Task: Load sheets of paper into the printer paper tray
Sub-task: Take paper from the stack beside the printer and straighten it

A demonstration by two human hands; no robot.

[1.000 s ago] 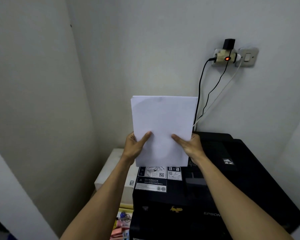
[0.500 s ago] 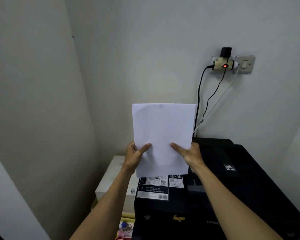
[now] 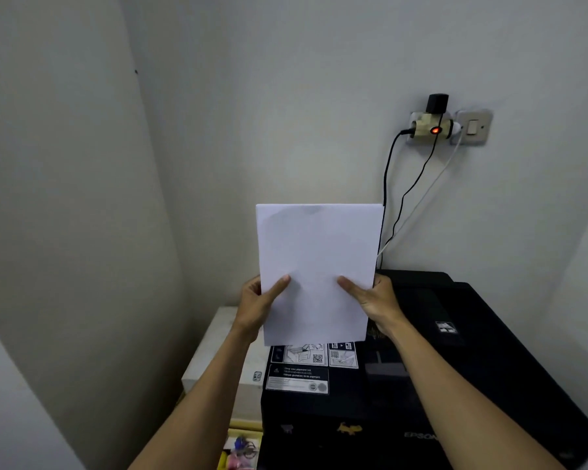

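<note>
Paper stack (image 3: 314, 266) lowered slightly above printer (image 3: 455, 368), both hands' fingers pinching its side edges

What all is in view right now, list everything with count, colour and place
sheets of paper: one stack, white, held upright above the printer
printer: one, black, lower right, against the wall
label stickers: several, black and white, on the printer top
wall socket adapter: one, cream, red light lit, on the wall
cables: three, two black, one white, hanging from the adapter
box: one, white, left of the printer
left hand: grips the paper's left edge
right hand: grips the right edge
</note>
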